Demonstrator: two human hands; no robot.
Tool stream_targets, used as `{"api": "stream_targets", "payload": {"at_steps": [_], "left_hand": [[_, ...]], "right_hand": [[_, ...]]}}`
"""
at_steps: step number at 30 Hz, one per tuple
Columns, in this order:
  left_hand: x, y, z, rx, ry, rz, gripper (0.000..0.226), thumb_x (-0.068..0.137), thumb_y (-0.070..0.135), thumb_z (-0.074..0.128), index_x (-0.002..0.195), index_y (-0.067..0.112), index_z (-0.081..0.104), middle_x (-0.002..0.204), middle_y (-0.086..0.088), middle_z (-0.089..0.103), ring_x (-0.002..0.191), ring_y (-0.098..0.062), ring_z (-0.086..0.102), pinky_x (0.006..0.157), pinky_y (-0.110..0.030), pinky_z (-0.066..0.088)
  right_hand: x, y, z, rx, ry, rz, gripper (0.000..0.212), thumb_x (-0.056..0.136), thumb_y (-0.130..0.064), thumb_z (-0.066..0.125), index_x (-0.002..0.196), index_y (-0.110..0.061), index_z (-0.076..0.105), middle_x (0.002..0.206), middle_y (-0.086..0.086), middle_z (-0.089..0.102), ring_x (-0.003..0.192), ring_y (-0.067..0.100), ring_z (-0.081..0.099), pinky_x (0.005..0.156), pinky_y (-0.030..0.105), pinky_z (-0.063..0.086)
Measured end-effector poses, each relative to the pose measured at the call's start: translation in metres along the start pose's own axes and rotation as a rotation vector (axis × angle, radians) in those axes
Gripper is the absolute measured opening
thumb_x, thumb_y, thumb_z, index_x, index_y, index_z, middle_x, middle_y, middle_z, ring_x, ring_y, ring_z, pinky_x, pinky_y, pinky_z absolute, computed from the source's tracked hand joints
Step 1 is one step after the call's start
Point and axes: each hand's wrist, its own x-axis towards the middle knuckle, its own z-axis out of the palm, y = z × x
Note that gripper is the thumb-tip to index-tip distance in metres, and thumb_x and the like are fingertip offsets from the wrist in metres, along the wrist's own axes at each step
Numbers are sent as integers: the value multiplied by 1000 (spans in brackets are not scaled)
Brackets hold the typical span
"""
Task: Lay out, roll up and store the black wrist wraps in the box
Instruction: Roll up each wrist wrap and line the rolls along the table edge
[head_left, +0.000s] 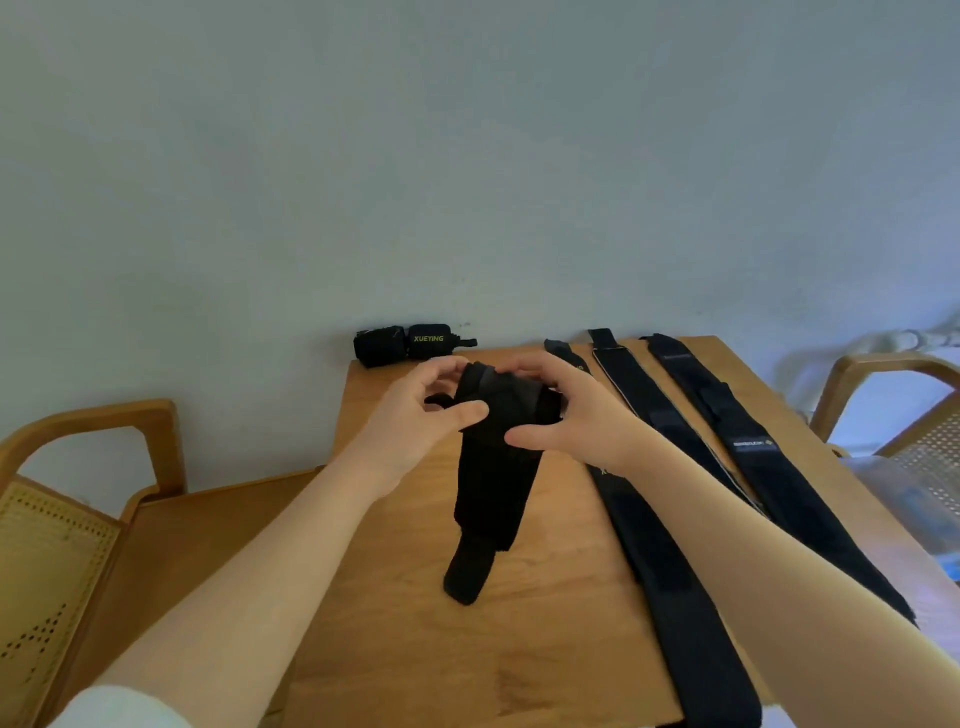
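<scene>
Wooden furniture against a pale wall

A wooden counter (415, 649) stands against a plain grey-white wall (467, 156). To its left is a wooden chair (78, 493) with a perforated woven panel; another such chair (893, 410) is at the right edge, near a pale pipe (904, 340).

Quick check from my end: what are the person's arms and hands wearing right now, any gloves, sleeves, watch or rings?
No gloves: left hand and right hand are bare, with bare forearms. A white sleeve edge shows on the left upper arm. No watch or rings visible.
</scene>
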Motion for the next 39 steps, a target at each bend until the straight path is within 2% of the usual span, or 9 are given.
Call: {"api": "stream_targets", "payload": {"at_steps": [3,6,10,14,17,22,24,31,39], "left_hand": [[12,16,3,-87,-128,-38,55,82,24,69,129,36,43,120,17,56,112,-1,53,99,-29,43],[20,27,13,-283,-312,-144,61,79,23,69,134,27,43,123,-2,61,110,-20,63,93,-42,52],[28,38,35,-280,-281,-197,54,79,17,67,129,23,49,118,-7,65,100,-24,68,83,-40,56],[40,43,54,-387,-230,-241,56,83,-8,61,130,20,51,125,-10,57,99,-24,68,76,-39,58],[49,48,63,-429,-203,-232,57,82,-13,58,128,20,53,124,-11,56,99,-27,68,77,-40,58],[61,54,74,-525,-277,-296,61,76,33,71,131,22,49,122,-18,62,103,-44,63,89,-49,52],[66,53,82,-512,-235,-339,58,78,33,64,132,25,48,124,-18,61,102,-43,64,90,-49,52],[70,46,97,-581,-326,-350,90,49,44,91,127,23,51,124,-16,62,112,-42,59,101,-60,38],[73,57,106,-651,-164,-285,54,75,14,73,125,18,53,117,-14,62,104,-36,64,87,-52,53]], "right_hand": [[-3,-4,-24,158,0,-11,54,79,-5,74,114,-39,51,108,-17,59,99,-8,59,79,8,48],[-1,1,-41,210,-38,-10,54,79,-4,72,121,-30,51,117,-4,60,106,9,62,90,28,53],[-1,17,-65,195,-86,22,57,79,-4,73,119,-36,47,124,-4,56,110,14,59,93,36,53],[1,26,-81,-175,-52,-74,61,78,-13,75,121,-35,37,118,-15,48,110,5,52,89,19,47],[2,35,-87,-379,32,-200,58,79,-13,73,124,-30,39,123,-9,49,111,11,51,89,27,49],[5,58,-96,-739,191,-527,63,72,-1,72,120,-25,39,134,-5,40,118,24,39,69,42,57],[4,64,-101,-770,211,-588,62,71,0,72,119,-23,40,133,-5,37,118,24,38,64,40,58],[0,79,-113,-722,183,-675,40,83,-12,55,119,-22,41,135,-5,37,119,26,39,67,45,57],[6,77,-120,-416,171,-504,72,79,2,69,134,-31,35,149,-6,27,130,24,40,91,38,53]]}}
